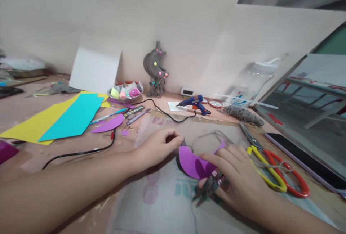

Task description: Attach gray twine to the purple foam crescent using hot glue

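A purple crescent of paper [192, 163] lies on a sheet of cardboard [162, 198] in front of me. My left hand [156, 147] rests curled on the cardboard, its fingertips pressing the crescent's left tip. My right hand [238, 180] lies over the crescent's right side, fingers flat on the paper, while its thumb and palm hold small dark snips [208, 188]. A thin wire loop [213, 136] sits just behind the crescent.
Yellow-and-red scissors [273, 165] lie right of my hand. A blue glue gun [195, 103] with black cord, rubber bands [243, 114], a bowl of pom-poms [125, 93], a crescent ornament [156, 69], yellow paper [32, 126], teal paper [74, 117], pens and a phone [305, 163] surround the work.
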{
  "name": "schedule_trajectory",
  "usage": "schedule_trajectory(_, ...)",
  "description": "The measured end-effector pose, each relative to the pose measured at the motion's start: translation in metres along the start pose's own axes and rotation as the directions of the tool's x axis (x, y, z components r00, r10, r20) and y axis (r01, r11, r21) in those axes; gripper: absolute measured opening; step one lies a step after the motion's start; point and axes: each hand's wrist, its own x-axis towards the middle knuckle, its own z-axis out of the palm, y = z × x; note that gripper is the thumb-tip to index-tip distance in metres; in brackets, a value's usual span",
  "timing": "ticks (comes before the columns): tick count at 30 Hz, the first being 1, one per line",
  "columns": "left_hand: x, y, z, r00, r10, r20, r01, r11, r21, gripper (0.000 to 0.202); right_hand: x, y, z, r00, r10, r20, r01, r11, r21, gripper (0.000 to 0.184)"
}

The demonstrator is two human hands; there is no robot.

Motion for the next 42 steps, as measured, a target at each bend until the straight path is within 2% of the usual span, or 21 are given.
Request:
schedule_trajectory(11, 0.0025, -0.0006, -0.0022, 0.998, -0.061, -0.009, 0.059, 0.989, -0.136, 0.025, 0.0004, 0.0073, 0.0078, 0.999, 0.042, 0.019, -0.042, 0.998, -0.038, 0.058)
schedule_trajectory(18, 0.0027, 0.0011, -0.0018, 0.997, -0.073, 0.006, 0.073, 0.982, -0.171, 0.023, 0.0027, 0.0084, 0.0083, 0.995, 0.100, 0.015, -0.101, 0.994, 0.048, 0.029)
schedule_trajectory(24, 0.0030, 0.0041, -0.0030, 0.996, -0.091, 0.006, 0.090, 0.977, -0.192, 0.023, 0.0054, 0.0027, 0.0006, 0.995, 0.083, 0.052, -0.089, 0.989, 0.117, 0.052)
schedule_trajectory(29, 0.0032, 0.0041, -0.0033, 0.998, -0.070, -0.003, 0.069, 0.983, -0.171, 0.024, 0.0055, 0.0028, 0.0024, 0.995, 0.085, 0.061, -0.092, 0.989, 0.115, 0.043)
schedule_trajectory(35, 0.0052, -0.0009, -0.0007, 1.000, -0.020, 0.013, 0.022, 0.968, -0.250, 0.035, 0.0030, 0.0057, 0.0060, 0.991, 0.115, 0.062, -0.122, 0.986, 0.117, 0.038)
schedule_trajectory(42, 0.0052, -0.0018, -0.0020, 0.997, -0.069, 0.024, 0.072, 0.976, -0.207, 0.025, 0.0040, 0.0041, 0.0040, 0.992, 0.108, 0.069, -0.116, 0.985, 0.131, 0.033)
